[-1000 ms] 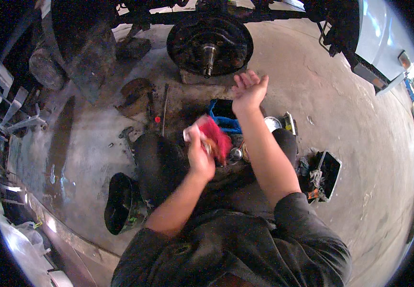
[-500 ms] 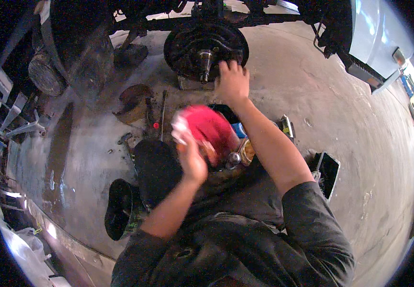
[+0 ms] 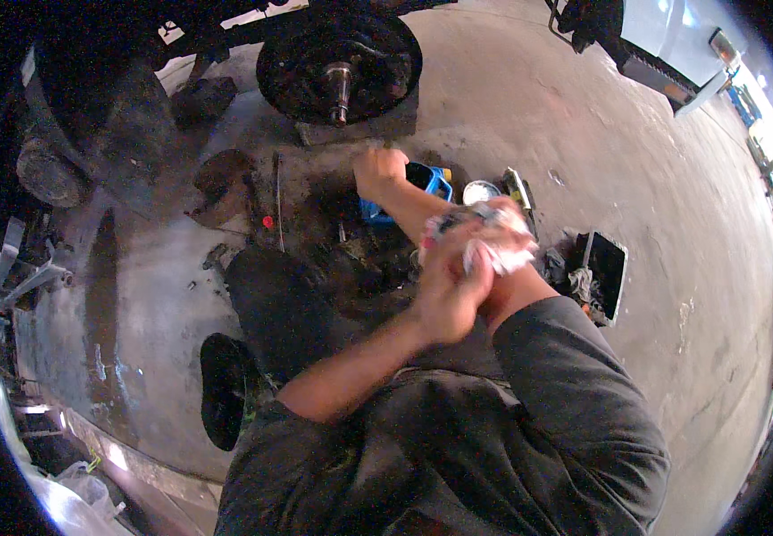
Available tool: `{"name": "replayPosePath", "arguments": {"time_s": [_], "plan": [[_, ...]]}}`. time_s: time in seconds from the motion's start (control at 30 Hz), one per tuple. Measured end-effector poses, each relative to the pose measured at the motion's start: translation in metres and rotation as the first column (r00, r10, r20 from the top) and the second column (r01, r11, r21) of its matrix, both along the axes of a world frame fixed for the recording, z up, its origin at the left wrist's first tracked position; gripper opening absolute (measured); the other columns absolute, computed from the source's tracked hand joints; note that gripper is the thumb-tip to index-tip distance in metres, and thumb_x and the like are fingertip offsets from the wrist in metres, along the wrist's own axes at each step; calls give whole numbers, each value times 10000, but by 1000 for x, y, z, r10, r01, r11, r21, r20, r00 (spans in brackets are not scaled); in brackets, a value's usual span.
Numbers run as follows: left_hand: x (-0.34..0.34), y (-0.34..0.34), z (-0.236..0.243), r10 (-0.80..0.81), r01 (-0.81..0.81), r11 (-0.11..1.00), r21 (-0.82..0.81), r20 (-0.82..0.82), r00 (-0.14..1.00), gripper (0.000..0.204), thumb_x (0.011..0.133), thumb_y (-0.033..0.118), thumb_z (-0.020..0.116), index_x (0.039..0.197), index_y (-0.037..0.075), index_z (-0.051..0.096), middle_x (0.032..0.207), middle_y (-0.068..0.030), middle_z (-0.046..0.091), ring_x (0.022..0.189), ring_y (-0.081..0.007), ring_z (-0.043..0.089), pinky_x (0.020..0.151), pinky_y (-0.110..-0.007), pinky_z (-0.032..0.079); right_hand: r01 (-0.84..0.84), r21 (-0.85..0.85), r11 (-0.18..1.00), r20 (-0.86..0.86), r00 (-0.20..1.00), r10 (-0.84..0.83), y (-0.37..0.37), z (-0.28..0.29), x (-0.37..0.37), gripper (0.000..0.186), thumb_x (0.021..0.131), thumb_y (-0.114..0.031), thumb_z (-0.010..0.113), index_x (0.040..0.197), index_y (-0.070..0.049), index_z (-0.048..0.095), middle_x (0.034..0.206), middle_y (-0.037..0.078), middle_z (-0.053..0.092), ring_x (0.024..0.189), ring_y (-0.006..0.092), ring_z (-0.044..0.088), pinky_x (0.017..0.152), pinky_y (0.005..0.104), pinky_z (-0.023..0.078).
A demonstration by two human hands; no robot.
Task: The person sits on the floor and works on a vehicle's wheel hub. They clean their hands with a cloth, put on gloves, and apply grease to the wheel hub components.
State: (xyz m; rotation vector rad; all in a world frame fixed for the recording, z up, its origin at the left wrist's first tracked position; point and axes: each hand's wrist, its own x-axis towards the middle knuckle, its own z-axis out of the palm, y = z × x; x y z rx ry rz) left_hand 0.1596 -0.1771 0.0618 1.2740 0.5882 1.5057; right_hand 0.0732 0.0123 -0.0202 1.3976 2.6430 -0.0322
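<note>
My left hand [image 3: 451, 290] is wrapped round a crumpled rag [image 3: 513, 239], patched white, pink and dark and smeared by motion. It presses the rag against my right forearm, below the elbow. My right arm reaches forward and to the left across the floor. Its hand [image 3: 380, 171] is curled into a loose fist with nothing seen in it, above the left side of a blue plastic container [image 3: 440, 185]. Ahead of that fist stands a dark, round wheel hub assembly with a bare metal spindle [image 3: 340, 94] pointing toward me.
Right of the container lie a round tin [image 3: 480, 192] and a narrow yellow-marked object [image 3: 518, 189]. A black tray [image 3: 608, 272] holding rags is to the right. At the left are a thin rod [image 3: 280, 201], a red cap [image 3: 267, 221] and my dark shoe [image 3: 223, 393].
My left hand has carried the rag from over my lap rightward onto my right forearm. My right hand has drawn back from the hub and curled closed. The view has shifted right.
</note>
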Motion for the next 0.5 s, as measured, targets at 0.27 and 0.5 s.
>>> {"name": "replayPosePath", "arguments": {"time_s": [0.27, 0.5], "plan": [[-18, -36, -54, 112, -68, 965, 254, -166, 980, 678, 994, 565, 330, 1091, 15, 715, 1155, -132, 680, 1175, -260, 572, 1057, -421, 349, 152, -496, 855, -215, 932, -291, 37, 24, 32, 475, 791, -332, 658, 1164, -40, 668, 1140, 166, 682, 1062, 303, 664, 811, 458, 565], [-99, 0, -94, 725, -698, 635, -330, -57, 686, 738, 990, 628, 293, 1168, -12, 614, 1099, -115, 662, 912, -164, 631, 805, -293, 501, 115, -137, 984, -237, 961, -145, 25, 18, 59, 410, 820, -353, 639, 1127, -86, 687, 1145, 178, 676, 1064, 318, 661, 862, 431, 550]]}}
